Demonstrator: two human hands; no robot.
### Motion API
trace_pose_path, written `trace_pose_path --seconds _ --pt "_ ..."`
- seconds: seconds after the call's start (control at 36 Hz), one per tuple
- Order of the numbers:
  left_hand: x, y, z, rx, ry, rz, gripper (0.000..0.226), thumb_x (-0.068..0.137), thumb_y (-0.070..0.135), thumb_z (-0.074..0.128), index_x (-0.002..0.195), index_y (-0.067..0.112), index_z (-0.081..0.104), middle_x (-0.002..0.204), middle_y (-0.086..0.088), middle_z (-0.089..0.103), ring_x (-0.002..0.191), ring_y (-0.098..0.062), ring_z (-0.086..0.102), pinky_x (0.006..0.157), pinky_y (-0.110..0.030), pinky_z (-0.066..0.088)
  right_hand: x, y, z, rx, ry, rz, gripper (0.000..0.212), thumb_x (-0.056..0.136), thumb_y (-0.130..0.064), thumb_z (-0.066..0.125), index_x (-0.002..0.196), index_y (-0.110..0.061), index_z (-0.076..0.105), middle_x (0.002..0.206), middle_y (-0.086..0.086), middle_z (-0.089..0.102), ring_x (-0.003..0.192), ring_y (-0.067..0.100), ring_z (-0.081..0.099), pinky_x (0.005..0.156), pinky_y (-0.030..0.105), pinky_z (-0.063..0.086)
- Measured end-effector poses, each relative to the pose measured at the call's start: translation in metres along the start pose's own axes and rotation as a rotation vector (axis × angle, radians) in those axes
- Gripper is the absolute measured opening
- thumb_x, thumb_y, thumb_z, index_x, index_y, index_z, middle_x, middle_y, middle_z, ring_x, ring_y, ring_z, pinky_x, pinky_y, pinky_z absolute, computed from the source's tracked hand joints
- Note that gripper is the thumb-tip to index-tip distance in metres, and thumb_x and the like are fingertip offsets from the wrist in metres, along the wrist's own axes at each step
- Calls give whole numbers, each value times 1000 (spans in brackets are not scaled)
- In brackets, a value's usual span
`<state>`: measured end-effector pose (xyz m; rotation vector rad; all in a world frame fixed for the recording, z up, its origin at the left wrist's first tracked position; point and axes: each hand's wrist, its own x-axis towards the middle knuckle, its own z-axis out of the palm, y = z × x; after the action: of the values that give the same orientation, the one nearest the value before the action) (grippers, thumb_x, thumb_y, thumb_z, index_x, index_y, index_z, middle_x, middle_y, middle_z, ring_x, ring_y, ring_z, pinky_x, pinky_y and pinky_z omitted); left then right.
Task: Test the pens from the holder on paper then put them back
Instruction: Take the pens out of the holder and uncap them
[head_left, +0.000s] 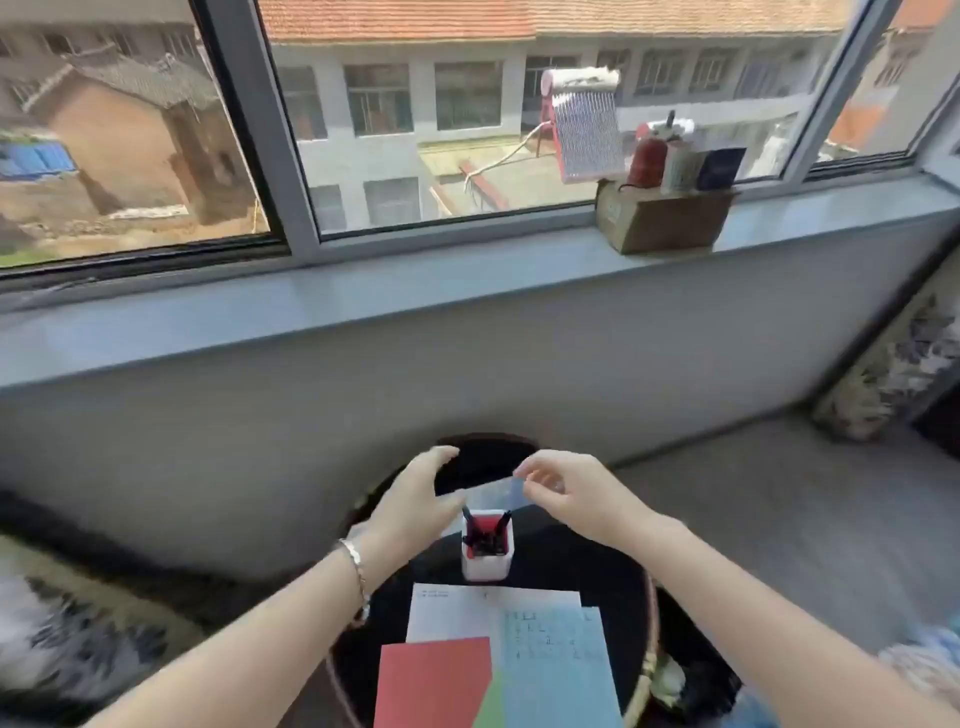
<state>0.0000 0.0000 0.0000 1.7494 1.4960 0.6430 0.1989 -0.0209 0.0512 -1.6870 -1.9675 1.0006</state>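
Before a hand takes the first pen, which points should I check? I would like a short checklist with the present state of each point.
1. Pen holder stands upright on the table: ok.
2. Pens are in the holder, open from above: ok.
3. White sheet lies flat in front of the holder: ok.
4. Left hand is free: ok, open.
5. Right hand is free: cannot tell, something pale and blurred shows at its fingertips.
6. Pens are uncapped: cannot tell.

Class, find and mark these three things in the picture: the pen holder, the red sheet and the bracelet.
pen holder (485, 567): head view, on its white front wall.
red sheet (434, 680): head view, middle of the sheet.
bracelet (356, 564): head view, on the band at the left wrist.
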Motion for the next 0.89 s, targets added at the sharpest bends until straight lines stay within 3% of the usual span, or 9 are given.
trace_pose_path --seconds 0.14,0.22,0.28,0.39,0.47,0.56,0.67,0.78,0.89 --pt "-16 -56 62 14 -41 -157 64 72 21 71 128 18 41 122 5 48 121 -14 44 87 -18 35 11 74 67 -124 -99 190 22 89 -21 52 107 -20 62 104 1 64 92 15 59 84 32 49" --pt "-6 -83 92 4 -24 -181 85 67 25 73 140 21 28 146 4 31 137 -11 24 108 -31 32 24 106 98 -124 -99 219 26 88 -26 54 114 -23 56 108 -1 57 95 13 56 86 30 47" --pt "4 -103 110 13 10 -172 95 68 28 77 144 17 22 150 3 25 137 -6 19 111 -24 23 37 129 117 -149 -67 205 33 87 -29 56 120 -24 52 108 -5 53 94 10 53 83 27 46" --pt "26 -132 135 5 68 -57 91 66 48 75 139 19 30 132 20 35 117 15 26 88 3 17 65 160 148 -181 5 62 43 85 -33 60 126 -23 49 100 -15 41 86 2 44 73 19 40" --pt "38 -157 154 10 95 12 88 69 52 71 142 27 28 147 17 28 131 5 25 108 -18 25 80 178 166 -192 26 -63 46 84 -40 61 126 -25 50 101 -14 44 87 0 44 75 19 42" --pt "48 -177 166 71 151 119 72 73 30 74 136 23 40 138 9 46 123 1 39 103 -26 34 90 194 179 -223 74 -191 40 84 -39 61 120 -24 57 100 -17 46 91 -1 43 80 19 42" --pt "55 -199 177 61 194 198 62 76 40 69 132 27 47 135 16 48 122 1 44 103 -36 39 98 208 187 -213 160 -309 30 82 -38 64 107 -23 65 97 -18 51 88 -3 43 76 11 38" --pt "52 -201 183 -43 225 258 54 76 49 64 126 43 45 124 34 48 118 15 40 96 -9 35 100 215 189 -213 196 -379 19 84 -38 60 99 -26 64 84 -25 48 81 -8 44 69 11 36" --pt "49 -205 188 -92 226 224 56 78 43 66 129 42 43 129 27 47 118 11 40 97 -18 36 91 213 188 -157 315 -449 13 85 -31 59 92 -21 64 85 -11 57 78 5 52 66 15 38"
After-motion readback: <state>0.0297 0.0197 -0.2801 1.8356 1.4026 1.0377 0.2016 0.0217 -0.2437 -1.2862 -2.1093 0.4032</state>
